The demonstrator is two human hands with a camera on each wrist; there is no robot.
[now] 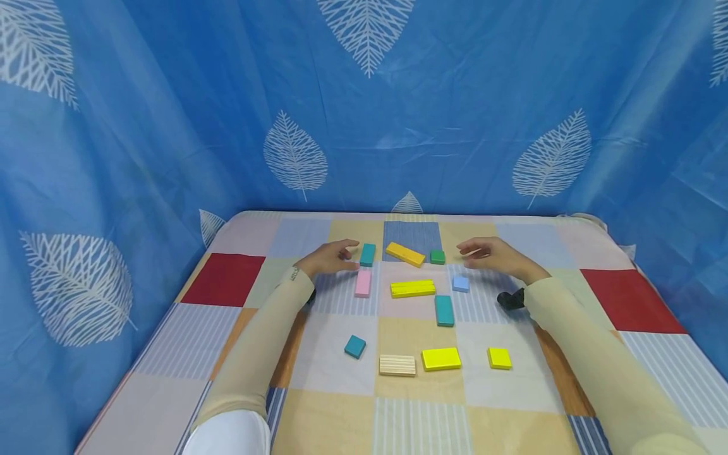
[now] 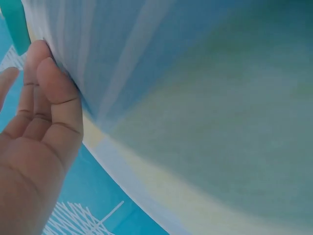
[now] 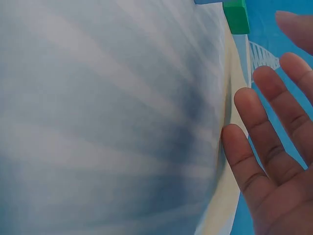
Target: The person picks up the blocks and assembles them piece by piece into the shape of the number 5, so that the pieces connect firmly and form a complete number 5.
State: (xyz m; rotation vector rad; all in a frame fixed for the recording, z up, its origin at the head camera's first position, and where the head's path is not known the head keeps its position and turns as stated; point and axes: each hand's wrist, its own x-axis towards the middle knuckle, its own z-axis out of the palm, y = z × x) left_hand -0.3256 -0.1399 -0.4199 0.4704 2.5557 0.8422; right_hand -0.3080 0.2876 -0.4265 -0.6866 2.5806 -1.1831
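My left hand is beside a teal block and a pink block, its fingers loosely bent with nothing between them. The thumb tip comes close to the pink block's far end; whether they touch I cannot tell. In the left wrist view a teal block shows past the fingertips. Over on the right, my right hand hovers with relaxed, spread fingers and holds nothing. Nearest to it are a small green block and a light blue block. The green block also appears in the right wrist view.
Between the hands lie an orange block, a yellow block and a teal block. Closer to me are a small teal block, a ridged wooden block and yellow blocks. A blue curtain surrounds the patchwork-covered table.
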